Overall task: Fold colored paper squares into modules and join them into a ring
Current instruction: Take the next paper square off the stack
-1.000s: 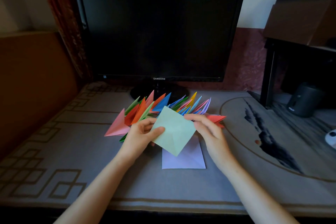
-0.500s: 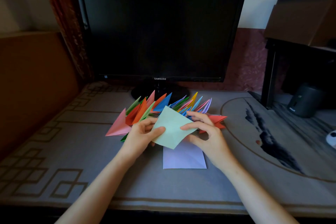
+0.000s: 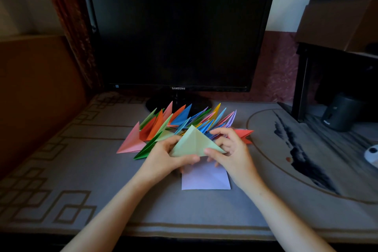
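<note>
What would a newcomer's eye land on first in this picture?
First, the pale green paper triangle, pinched at mid-frame between the left hand and the right hand. Behind it a bright fan of folded modules spreads before the dark monitor; a lilac square lies flat beneath the hands.

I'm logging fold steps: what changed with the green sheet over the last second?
The light green paper, an open square before, is now folded into a triangle, point up. The left hand and right hand still pinch it. The lavender square and the row of folded modules stayed put.
</note>
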{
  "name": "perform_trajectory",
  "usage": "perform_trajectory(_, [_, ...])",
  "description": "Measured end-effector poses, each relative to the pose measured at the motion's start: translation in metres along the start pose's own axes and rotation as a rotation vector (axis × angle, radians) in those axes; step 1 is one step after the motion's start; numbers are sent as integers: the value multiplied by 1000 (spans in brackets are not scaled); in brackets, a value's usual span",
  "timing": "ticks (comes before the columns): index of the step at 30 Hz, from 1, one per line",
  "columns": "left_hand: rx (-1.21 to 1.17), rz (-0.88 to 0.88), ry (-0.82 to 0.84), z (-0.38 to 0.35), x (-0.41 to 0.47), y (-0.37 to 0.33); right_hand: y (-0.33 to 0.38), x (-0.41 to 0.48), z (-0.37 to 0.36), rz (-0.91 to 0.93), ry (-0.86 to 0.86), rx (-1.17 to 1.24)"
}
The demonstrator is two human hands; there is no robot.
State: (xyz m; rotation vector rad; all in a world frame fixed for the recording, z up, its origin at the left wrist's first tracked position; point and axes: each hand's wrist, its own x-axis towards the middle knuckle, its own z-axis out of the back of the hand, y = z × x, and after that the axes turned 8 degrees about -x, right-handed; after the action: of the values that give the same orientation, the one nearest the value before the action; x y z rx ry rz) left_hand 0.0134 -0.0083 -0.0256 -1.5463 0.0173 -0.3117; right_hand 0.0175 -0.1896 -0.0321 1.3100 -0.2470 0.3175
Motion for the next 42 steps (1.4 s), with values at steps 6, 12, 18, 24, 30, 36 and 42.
perform_trajectory(6, [97, -79, -35, 4, 4, 9, 5, -1, -2, -7, 63, -40])
perform_trajectory(12, [178, -138, -63, 6, 5, 10, 5, 0, -2, -19, 90, -93])
perform_trajectory(18, [84, -141, -197, 11, 5, 6, 6, 2, 1, -25, 6, -48])
perform_trajectory(24, [26, -197, -271, 12, 4, 1, 5, 3, 3, -23, -36, -28])
perform_trajectory(30, [47, -231, -315, 13, 5, 4, 1, 3, 5, -37, -43, -65])
perform_trajectory(36, [-177, -188, -246, 11, 9, 4, 1, 5, 8, -54, -96, 70])
perform_trajectory(42, [-173, -104, -84, 2, 6, 5, 5, 5, 4, -80, -55, 188])
